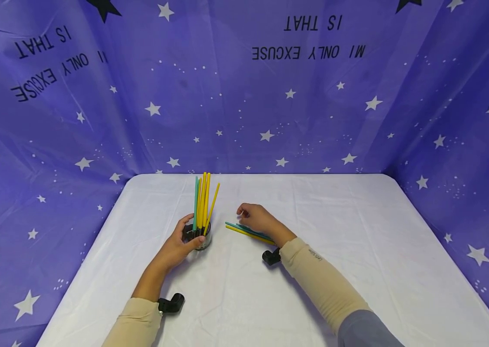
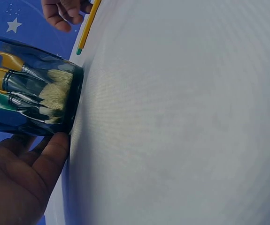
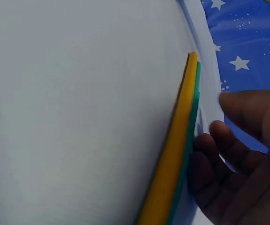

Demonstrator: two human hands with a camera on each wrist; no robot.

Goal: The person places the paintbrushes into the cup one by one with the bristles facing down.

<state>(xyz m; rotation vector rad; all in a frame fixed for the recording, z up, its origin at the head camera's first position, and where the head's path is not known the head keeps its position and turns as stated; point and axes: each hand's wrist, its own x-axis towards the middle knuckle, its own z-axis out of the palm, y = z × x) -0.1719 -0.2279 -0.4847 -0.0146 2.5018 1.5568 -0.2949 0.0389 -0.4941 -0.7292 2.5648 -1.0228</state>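
Head view: the left hand [image 1: 180,243] wraps its fingers round the glass jar [image 1: 198,237] of upright brushes; the right hand [image 1: 258,218], fingers loosely curled, hovers just beside the loose brushes [image 1: 248,233] lying flat on the table [image 1: 357,250].

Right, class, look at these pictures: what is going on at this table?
A person sits at a white table. The left hand holds a small dark jar in which yellow and green paintbrushes stand bristles down. The right hand rests with curled fingers beside a few loose brushes lying flat on the table; whether it touches them is unclear.
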